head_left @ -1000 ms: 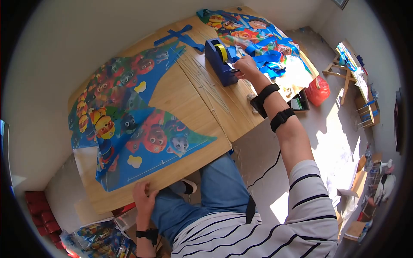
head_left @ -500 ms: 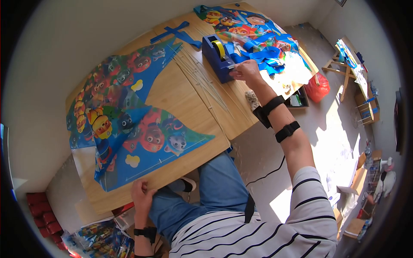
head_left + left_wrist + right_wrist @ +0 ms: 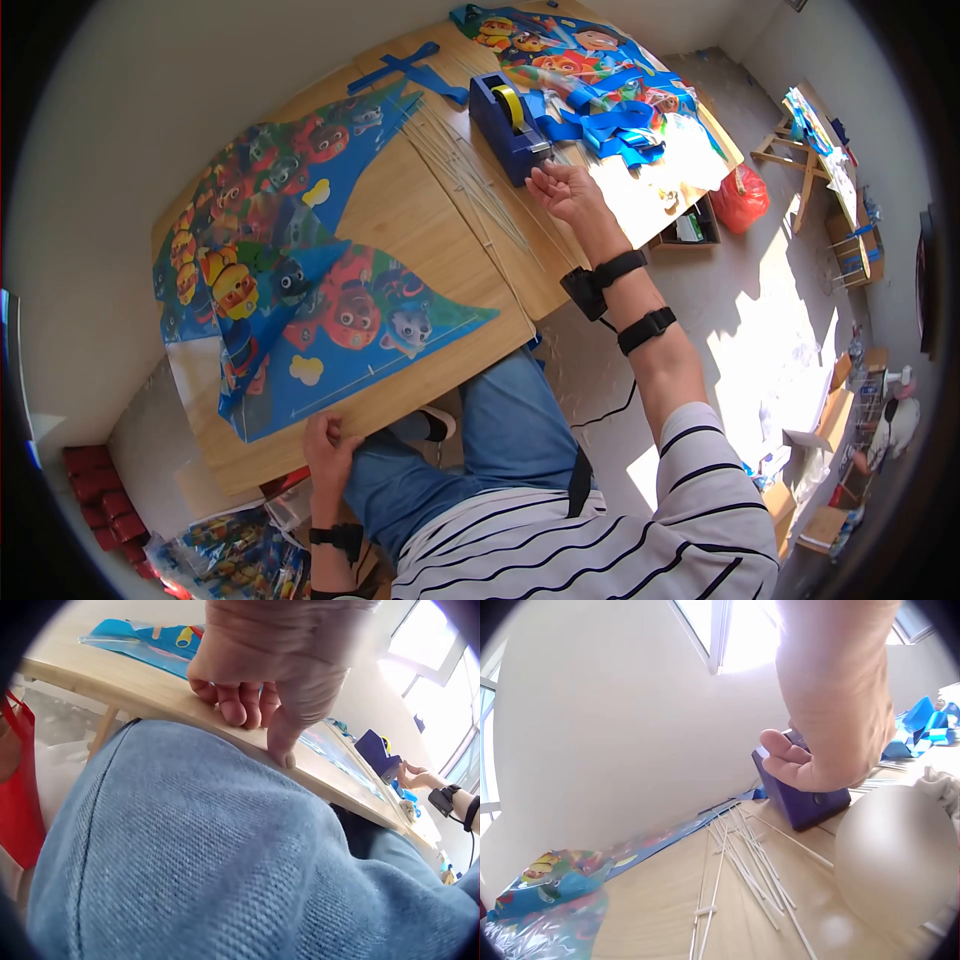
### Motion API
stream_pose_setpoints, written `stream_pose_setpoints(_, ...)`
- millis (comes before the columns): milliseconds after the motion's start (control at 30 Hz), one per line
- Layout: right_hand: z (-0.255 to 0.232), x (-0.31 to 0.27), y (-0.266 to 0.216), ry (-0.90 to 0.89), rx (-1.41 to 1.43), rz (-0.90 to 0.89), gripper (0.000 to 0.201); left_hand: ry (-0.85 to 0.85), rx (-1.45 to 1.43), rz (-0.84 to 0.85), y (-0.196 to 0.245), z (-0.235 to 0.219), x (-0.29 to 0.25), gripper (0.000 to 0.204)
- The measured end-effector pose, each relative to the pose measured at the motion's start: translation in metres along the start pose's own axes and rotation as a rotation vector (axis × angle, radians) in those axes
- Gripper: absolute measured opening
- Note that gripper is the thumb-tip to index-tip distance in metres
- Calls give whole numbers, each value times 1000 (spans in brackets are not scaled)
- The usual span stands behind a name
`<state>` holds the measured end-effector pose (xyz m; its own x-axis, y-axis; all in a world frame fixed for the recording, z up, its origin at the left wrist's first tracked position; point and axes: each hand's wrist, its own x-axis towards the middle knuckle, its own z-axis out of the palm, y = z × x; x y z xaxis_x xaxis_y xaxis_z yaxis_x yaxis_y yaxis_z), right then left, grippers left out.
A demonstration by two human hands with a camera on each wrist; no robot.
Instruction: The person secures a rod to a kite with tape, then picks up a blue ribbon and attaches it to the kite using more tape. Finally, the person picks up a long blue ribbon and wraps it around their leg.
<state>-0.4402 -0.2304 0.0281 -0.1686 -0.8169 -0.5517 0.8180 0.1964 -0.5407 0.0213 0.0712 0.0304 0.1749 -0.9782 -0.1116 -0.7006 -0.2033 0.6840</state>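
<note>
My right hand (image 3: 562,192) is just in front of the cutter end of a dark blue tape dispenser (image 3: 503,135) with a yellow roll (image 3: 508,106). Its fingers are curled in toward the thumb; I cannot tell whether a piece of tape is between them. In the right wrist view the same hand (image 3: 836,727) overlaps the dispenser. My left hand (image 3: 328,450) rests at the table's near edge, fingertips on the top and thumb against the edge in the left wrist view. Beyond it lies a blue sheet printed with cartoon dogs (image 3: 350,320).
Thin white rods (image 3: 465,185) lie between the sheet and the dispenser. Blue ribbon (image 3: 610,130) is heaped to the right, near a second printed sheet (image 3: 560,65). A pale round object (image 3: 896,855) stands close to the right wrist camera. A red bag (image 3: 738,200) is beyond the table.
My right hand has drawn back from the dispenser's cutter, toward my body. The left hand has stayed at the table edge.
</note>
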Motion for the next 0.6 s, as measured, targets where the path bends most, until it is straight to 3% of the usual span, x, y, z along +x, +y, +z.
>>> stream_pose_setpoints(100, 1, 12, 4, 1, 27, 0, 11, 6, -3, 4, -2, 1, -1, 44)
stream_pose_setpoints(367, 33, 10, 3, 320, -393, -197, 6, 1, -9, -16, 0, 1, 1, 43)
stream_pose_setpoints(433, 27, 22, 2, 313, -463, -225, 9, 8, 1, 38, -3, 0, 1, 44)
stream_pose_setpoints(533, 4, 24, 12, 492, -556, -226, 7, 18, 50, 88, -6, -2, -2, 42)
stream_pose_setpoints(600, -9, 20, 26, 270, -847, -286, 5, 12, 109, 116, -3, -3, -4, 42)
